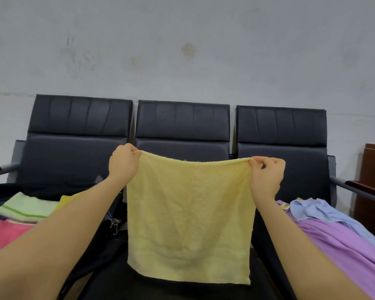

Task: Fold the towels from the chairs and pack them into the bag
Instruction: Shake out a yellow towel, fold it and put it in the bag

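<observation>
Folded green-striped towel point(26, 207) and pink one point(7, 233) sit on what looks like the black bag point(91, 245) at left; a purple cloth point(342, 241) and blue cloth point(312, 210) wait on the right seat. My left hand point(122, 162) and right hand point(267, 175) each pinch a top corner of the square yellow terry towel point(188, 217), hanging flat over the middle chair point(182, 124).

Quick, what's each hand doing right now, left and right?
Left hand: closed, pinching the top left corner of the yellow towel.
Right hand: closed, pinching the towel's top right corner.
</observation>
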A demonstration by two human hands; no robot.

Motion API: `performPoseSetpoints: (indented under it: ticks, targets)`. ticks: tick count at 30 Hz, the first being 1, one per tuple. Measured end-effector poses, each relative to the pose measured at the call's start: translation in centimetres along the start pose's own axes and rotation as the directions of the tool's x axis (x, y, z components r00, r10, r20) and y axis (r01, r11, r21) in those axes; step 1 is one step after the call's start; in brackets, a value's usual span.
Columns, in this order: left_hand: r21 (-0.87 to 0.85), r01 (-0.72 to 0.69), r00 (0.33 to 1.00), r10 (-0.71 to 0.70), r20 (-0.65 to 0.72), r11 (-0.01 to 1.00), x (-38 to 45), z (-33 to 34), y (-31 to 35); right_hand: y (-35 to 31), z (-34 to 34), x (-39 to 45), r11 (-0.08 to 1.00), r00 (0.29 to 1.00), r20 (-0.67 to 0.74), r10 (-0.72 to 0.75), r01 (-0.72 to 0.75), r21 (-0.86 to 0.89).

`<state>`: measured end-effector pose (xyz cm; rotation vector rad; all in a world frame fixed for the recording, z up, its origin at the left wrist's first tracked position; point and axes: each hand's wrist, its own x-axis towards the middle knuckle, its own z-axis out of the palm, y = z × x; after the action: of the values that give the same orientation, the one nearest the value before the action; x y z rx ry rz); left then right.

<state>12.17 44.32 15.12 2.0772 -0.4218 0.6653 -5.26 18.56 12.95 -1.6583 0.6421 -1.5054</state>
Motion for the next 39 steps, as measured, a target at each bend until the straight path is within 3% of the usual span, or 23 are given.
performPoseSetpoints:
  ticks: [3, 5, 11, 17, 21, 31, 39]
  targets:
    - [0.155, -0.061, 0.997, 0.067, -0.034, 0.986, -0.2, 0.1, 0.1, -0.1, 0.2, -0.5, 0.998, 0.998, 0.001, 0.06, -0.06, -0.009]
    - [0.163, -0.052, 0.998, 0.059, -0.038, 0.985, -0.3, 0.0, 0.4, -0.3, 0.1, -0.7, 0.996, 0.996, -0.001, 0.09, -0.09, 0.024]
    - [0.028, 0.023, 0.995, -0.02, -0.093, 0.999, 0.2, -0.6, 1.0, -1.4, -0.2, -0.3, 0.979, 0.999, -0.015, 0.028, -0.025, 0.201]
    - [-0.193, 0.02, 0.996, -0.036, -0.08, 0.981, 0.5, -1.3, 1.1, -2.4, -0.3, 0.3, 0.971, 0.999, -0.042, 0.034, -0.023, 0.238]
    - [-0.146, 0.032, 0.993, -0.048, -0.105, 0.989, -0.1, -1.9, 1.1, -2.5, -1.0, 0.2, 0.974, 0.998, -0.047, 0.05, -0.038, 0.221]
    - [-0.283, 0.104, 0.984, -0.14, -0.109, 0.953, -0.8, -1.0, -0.9, -2.0, -0.8, 0.7, 0.982, 0.993, 0.002, 0.12, -0.119, 0.144]
    - [-0.282, 0.173, 0.983, -0.185, -0.015, 0.944, 0.3, 3.1, -3.2, 2.4, 1.9, 1.7, 0.986, 0.99, 0.043, 0.137, -0.141, 0.092]
